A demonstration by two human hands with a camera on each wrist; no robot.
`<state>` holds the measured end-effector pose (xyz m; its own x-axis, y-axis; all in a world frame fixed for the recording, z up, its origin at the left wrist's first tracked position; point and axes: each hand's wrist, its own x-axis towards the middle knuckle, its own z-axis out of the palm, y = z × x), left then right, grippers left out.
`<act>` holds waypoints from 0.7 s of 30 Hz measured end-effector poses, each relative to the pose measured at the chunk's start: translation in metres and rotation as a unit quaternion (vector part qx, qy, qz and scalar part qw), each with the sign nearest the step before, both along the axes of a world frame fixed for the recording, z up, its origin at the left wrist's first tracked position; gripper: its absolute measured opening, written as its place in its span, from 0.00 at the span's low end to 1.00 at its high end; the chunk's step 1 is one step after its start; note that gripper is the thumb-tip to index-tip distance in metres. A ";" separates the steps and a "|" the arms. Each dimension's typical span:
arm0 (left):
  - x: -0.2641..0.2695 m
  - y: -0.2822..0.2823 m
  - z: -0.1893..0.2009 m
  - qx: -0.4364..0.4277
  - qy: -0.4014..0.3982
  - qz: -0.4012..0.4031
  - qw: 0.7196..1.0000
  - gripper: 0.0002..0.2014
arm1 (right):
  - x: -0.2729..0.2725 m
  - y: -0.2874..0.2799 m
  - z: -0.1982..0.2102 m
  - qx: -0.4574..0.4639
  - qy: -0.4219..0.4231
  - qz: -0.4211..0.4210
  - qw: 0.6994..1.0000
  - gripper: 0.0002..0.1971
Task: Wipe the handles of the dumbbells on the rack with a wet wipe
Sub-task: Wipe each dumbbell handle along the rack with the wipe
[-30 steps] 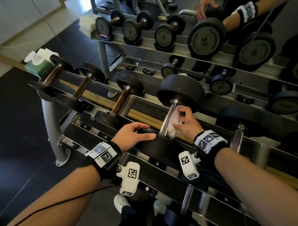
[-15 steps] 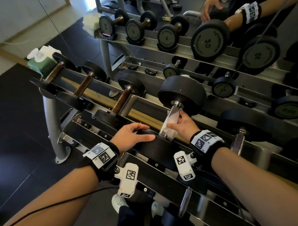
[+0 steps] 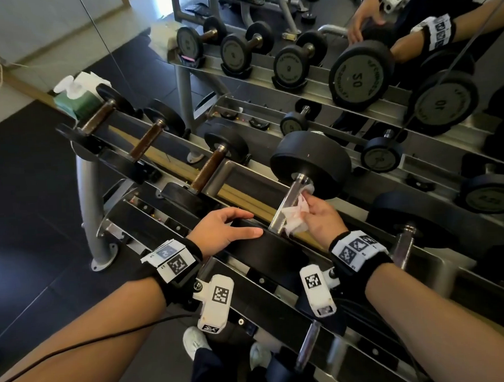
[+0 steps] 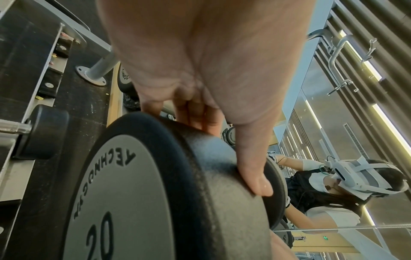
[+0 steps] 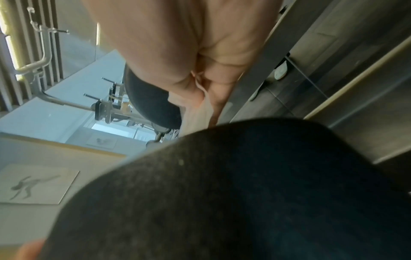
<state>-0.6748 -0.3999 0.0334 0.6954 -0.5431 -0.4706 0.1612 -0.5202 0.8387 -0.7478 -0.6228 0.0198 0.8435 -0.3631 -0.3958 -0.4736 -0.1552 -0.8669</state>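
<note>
Crumpled white wet wipe (image 3: 296, 215) pressed against the polished steel handle (image 3: 287, 205) of a large black rubber-headed dumbbell (image 3: 310, 162) on the top tier of the grey metal rack (image 3: 92, 197). Right hand (image 3: 321, 216) pinches the wipe, fingers curled. Left hand (image 3: 223, 229) rests flat, fingers straight, on the dumbbell's near black head (image 4: 200, 176), marked 20. Green wipe pack (image 3: 78, 101) at the rack's left end.
</note>
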 end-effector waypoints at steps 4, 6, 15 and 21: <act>-0.001 0.001 -0.001 0.004 0.000 0.009 1.000 0.29 | -0.011 0.009 -0.002 0.006 0.016 0.040 0.999 0.22; 0.000 0.001 0.000 0.008 -0.001 0.006 1.000 0.30 | -0.022 0.015 -0.006 -0.001 0.029 0.089 0.996 0.20; -0.004 0.000 0.004 -0.023 0.010 0.019 1.000 0.33 | 0.010 -0.008 -0.003 0.096 0.009 -0.050 0.994 0.26; -0.002 0.000 0.000 -0.004 0.006 0.014 1.000 0.31 | -0.021 0.002 -0.007 0.041 0.049 0.098 0.993 0.25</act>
<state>-0.6768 -0.3995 0.0332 0.7052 -0.5272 -0.4741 0.1858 -0.5079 0.8411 -0.7684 -0.6210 0.0125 0.8505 -0.1600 -0.5010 -0.5243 -0.1838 -0.8314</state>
